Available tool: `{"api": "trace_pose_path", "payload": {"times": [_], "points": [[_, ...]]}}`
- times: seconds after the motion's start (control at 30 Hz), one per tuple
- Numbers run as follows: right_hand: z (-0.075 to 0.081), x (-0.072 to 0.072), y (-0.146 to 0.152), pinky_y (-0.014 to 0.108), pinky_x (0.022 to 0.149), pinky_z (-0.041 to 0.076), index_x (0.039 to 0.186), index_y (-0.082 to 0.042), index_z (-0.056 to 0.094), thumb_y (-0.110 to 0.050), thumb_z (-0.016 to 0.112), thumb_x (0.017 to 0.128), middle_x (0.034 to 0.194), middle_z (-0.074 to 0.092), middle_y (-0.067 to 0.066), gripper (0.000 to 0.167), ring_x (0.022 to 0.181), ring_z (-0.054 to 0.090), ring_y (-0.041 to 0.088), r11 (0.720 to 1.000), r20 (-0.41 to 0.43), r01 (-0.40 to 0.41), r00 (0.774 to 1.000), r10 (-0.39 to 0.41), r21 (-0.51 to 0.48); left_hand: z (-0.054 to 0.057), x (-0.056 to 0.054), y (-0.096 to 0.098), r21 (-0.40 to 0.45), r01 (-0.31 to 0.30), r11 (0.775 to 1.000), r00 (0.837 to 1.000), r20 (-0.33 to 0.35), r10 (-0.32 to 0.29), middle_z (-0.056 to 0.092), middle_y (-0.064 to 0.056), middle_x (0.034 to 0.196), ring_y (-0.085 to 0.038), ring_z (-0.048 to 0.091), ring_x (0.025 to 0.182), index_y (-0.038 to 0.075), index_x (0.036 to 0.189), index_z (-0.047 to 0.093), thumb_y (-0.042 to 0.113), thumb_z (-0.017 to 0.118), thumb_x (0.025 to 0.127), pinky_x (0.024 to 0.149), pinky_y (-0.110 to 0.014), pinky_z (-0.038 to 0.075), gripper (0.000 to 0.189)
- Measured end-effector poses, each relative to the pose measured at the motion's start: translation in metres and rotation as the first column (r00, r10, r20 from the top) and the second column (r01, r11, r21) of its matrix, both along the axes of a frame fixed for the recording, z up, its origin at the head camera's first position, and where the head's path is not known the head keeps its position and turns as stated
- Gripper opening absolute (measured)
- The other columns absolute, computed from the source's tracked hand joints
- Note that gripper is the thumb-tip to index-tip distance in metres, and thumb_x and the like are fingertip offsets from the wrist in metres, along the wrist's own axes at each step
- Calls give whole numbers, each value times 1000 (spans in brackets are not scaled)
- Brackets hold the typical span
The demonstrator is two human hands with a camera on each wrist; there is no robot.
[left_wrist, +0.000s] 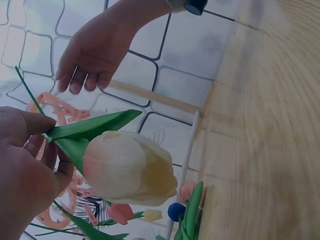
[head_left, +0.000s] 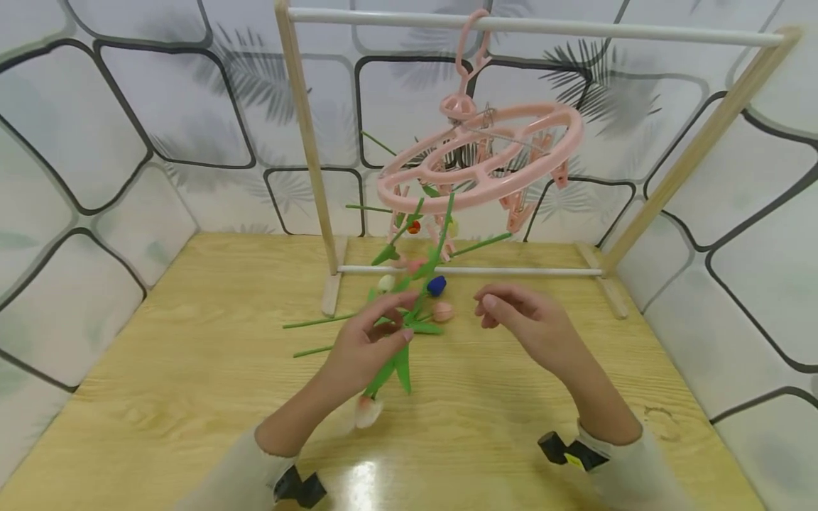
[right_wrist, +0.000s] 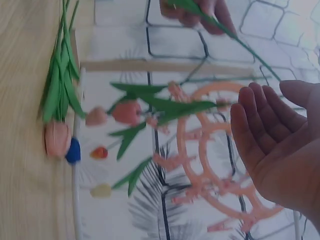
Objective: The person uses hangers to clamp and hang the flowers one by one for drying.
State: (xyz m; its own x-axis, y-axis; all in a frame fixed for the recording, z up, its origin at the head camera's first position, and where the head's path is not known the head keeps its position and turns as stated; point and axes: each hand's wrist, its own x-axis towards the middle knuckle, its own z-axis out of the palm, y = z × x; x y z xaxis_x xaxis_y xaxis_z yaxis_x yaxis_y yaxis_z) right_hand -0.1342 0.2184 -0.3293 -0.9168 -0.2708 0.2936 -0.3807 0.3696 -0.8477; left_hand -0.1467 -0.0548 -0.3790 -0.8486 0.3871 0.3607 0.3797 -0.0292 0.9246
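My left hand (head_left: 364, 348) pinches the green stem of a white-and-pink artificial tulip (left_wrist: 127, 167) between thumb and fingers. Its bloom (head_left: 368, 411) points down over the table, and its stem rises toward the pink clip hanger (head_left: 565, 152). To the right, my right hand (head_left: 527, 323) hovers with nothing in it, its fingers loosely bent. Several tulips hang bloom-down from the hanger's clips, among them a pink one (right_wrist: 127, 111), a red-orange one (right_wrist: 99, 152) and a yellow one (right_wrist: 100, 190).
A blue tulip (head_left: 437, 286) and a pink tulip (right_wrist: 57, 137) lie on the wooden table (head_left: 192, 369) beyond my left hand. The hanger hooks over the white top bar (head_left: 607, 30) of a wooden-legged rack. Patterned walls close in the back and sides.
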Motion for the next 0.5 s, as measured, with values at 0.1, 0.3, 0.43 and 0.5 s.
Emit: {"api": "trace_pose_path", "payload": {"times": [0.1, 0.3, 0.43, 0.5], "points": [[5, 3, 20, 24, 79, 59, 114, 2, 67, -13, 53, 106, 97, 71, 7, 22, 85, 68, 12, 999, -41, 39, 998, -40, -32, -3, 4, -9, -9, -14, 1000, 1000, 7, 14, 59, -7, 129, -30, 53, 106, 14, 139, 59, 1, 66, 95, 88, -27, 54, 46], [25, -4, 47, 20, 75, 57, 116, 2, 66, -3, 55, 103, 101, 69, -1, 18, 86, 67, 9, 993, -160, 92, 982, -104, -80, -9, 14, -24, -32, -37, 999, 999, 0, 37, 58, -4, 128, -21, 52, 103, 11, 136, 60, 1, 66, 95, 88, -26, 53, 43], [48, -15, 57, 14, 74, 56, 118, -1, 68, -4, 62, 100, 103, 69, -8, 20, 85, 68, 5, 975, -310, 221, 927, -210, 2, -13, 18, -25, -37, -18, 999, 1000, -8, 18, 57, -6, 128, -16, 52, 102, 10, 136, 60, 1, 66, 95, 87, -26, 53, 42], [61, -22, 61, 11, 76, 54, 119, -2, 69, -4, 64, 98, 105, 68, -13, 22, 87, 68, 2, 961, -382, 272, 894, -234, 46, -16, 19, -24, -35, -3, 999, 1000, -17, 2, 57, -9, 129, -15, 53, 102, 9, 136, 59, 1, 66, 95, 88, -26, 53, 42]]}}
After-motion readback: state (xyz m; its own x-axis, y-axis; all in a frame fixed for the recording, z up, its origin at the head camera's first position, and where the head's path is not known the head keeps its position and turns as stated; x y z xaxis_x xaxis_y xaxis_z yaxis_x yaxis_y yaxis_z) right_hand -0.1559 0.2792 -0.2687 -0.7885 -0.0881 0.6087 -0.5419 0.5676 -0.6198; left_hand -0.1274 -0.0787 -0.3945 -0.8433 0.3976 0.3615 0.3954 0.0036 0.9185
